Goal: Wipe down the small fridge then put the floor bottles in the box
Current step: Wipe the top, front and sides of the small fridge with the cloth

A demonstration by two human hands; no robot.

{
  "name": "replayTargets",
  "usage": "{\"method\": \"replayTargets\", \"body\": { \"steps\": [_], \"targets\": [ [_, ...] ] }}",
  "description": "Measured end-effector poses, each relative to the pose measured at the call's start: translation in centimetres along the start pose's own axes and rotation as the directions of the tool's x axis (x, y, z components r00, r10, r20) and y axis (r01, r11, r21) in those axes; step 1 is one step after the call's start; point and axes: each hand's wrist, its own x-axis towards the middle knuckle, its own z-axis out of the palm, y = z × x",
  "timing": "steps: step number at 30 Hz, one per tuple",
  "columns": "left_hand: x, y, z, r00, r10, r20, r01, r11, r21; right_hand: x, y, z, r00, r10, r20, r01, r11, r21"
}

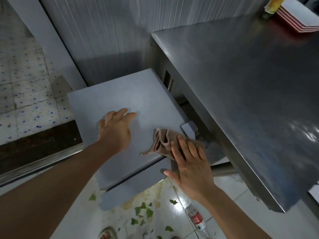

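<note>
while the left hand (114,130) lies flat and empty mid-top to brace the small fridge (120,94), the right hand (188,163) presses the brown cloth (163,144) open-palmed at its front right corner; one floor bottle (196,218) lies below.

The fridge (124,94) top looks smooth and matt, the brown cloth (162,142) soft and creased, the counter (250,87) brushed glossy metal.
</note>
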Motion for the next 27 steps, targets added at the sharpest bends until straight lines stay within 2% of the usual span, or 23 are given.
{"method": "replayTargets", "body": {
  "steps": [3, 5, 8, 11, 13, 15, 18, 24, 27],
  "targets": [
    [1.0, -0.6, 0.2, 0.999, -0.026, 0.036, 0.024, 0.999, 0.036, 3.6, -0.2, 0.0, 1.0, 0.0, 0.009, -0.001, 0.993, 0.119],
    [0.9, -1.1, 0.5, 1.0, -0.006, 0.005, 0.006, 0.999, 0.045, 6.8, -0.8, 0.0, 0.999, 0.037, -0.025, -0.032, 0.986, 0.165],
    [1.0, -1.4, 1.0, 0.999, 0.015, -0.046, -0.012, 0.999, 0.05, 12.0, -1.2, -1.0, 0.997, 0.071, -0.024, -0.066, 0.985, 0.16],
    [1.4, -1.5, 1.1, 0.999, 0.019, -0.044, -0.016, 0.998, 0.057, 15.5, -0.8, -2.5, 0.996, 0.078, 0.035, -0.082, 0.989, 0.123],
    [1.7, -1.7, 1.0, 0.999, 0.006, -0.046, -0.005, 1.0, 0.027, 14.7, -0.4, -2.6, 0.995, 0.086, 0.054, -0.092, 0.989, 0.117],
    [2.2, -2.0, 0.8, 0.996, 0.009, -0.085, -0.009, 1.0, -0.007, 11.7, -0.2, -1.9, 0.993, 0.12, 0.013, -0.121, 0.989, 0.08],
    [3.5, -2.7, 0.5, 0.991, 0.014, -0.129, -0.01, 1.0, 0.027, 8.4, -0.2, -1.2, 0.982, 0.187, 0.002, -0.187, 0.982, -0.012],
    [8.0, -5.3, -0.2, 0.993, -0.029, -0.115, 0.036, 0.998, 0.053, 13.1, -1.2, -1.3, 0.968, 0.243, -0.053, -0.238, 0.967, 0.087],
    [8.9, -6.0, -0.4, 0.991, 0.007, -0.134, 0.0, 0.999, 0.054, 16.0, -1.4, -1.3, 0.967, 0.242, -0.077, -0.233, 0.967, 0.106]
  ]
}}
